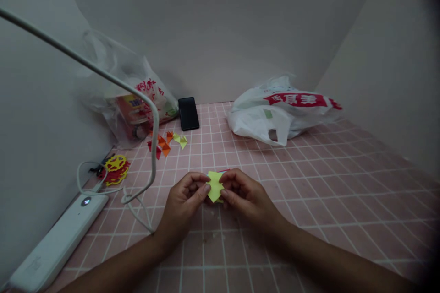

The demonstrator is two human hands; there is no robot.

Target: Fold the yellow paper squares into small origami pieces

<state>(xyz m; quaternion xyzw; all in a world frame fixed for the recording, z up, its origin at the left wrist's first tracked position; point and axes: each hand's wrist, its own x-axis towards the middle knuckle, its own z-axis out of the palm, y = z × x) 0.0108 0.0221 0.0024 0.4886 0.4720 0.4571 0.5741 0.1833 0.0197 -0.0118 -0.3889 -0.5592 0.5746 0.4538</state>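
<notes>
A small piece of yellow paper (215,187), angular in outline and coming to a point at the bottom, is held up between my two hands. My left hand (187,197) pinches its left edge with thumb and fingers. On the opposite edge, my right hand (245,192) has a similar pinch. Behind the yellow paper, bits of other coloured paper peek out, mostly hidden by my fingers. Farther back on the left lie several small folded paper pieces: orange ones (165,146), red ones, and pale yellow ones (180,139).
A white power strip (62,242) with a looping white cable (155,146) lies at left. Beside it are red and yellow cut-out shapes (116,169). Along the back are a filled plastic bag (137,87), a black phone (189,113) and a white plastic bag (261,116) on the pink tiled surface (309,183).
</notes>
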